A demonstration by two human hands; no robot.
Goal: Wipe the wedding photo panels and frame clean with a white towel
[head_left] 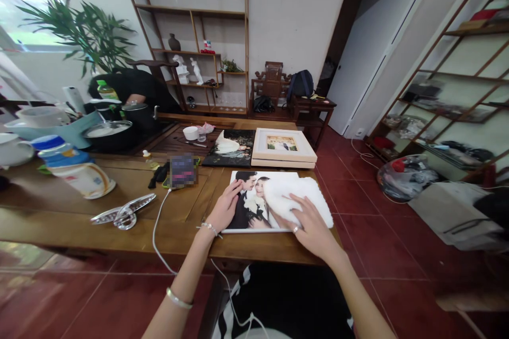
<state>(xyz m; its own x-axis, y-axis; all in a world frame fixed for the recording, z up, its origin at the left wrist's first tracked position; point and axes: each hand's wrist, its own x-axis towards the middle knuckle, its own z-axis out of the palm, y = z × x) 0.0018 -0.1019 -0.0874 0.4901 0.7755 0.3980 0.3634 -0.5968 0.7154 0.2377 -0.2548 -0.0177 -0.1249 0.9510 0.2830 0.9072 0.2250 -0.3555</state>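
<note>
A wedding photo panel [246,201] of a couple lies flat near the table's front edge. My left hand [226,206] rests on its left side, fingers stretched out and holding nothing. On the panel's right half is a fluffy white cloth [318,201], covering part of the picture and hanging past its right edge. My right hand [312,225] has the cloth under its fingers, with the thumb at the cloth's lower left edge. Behind the panel are a dark picture panel [233,156] and a stack of framed pictures, the top one a white-framed photo [260,140].
Left of the panel lie a phone [183,170] with a white cable [157,217], a silver folding metal object [125,212] and a tilted blue-capped bottle [75,169]. A black pot [107,135] and small white cup [191,133] stand farther back. Another person [159,92] bends behind the table.
</note>
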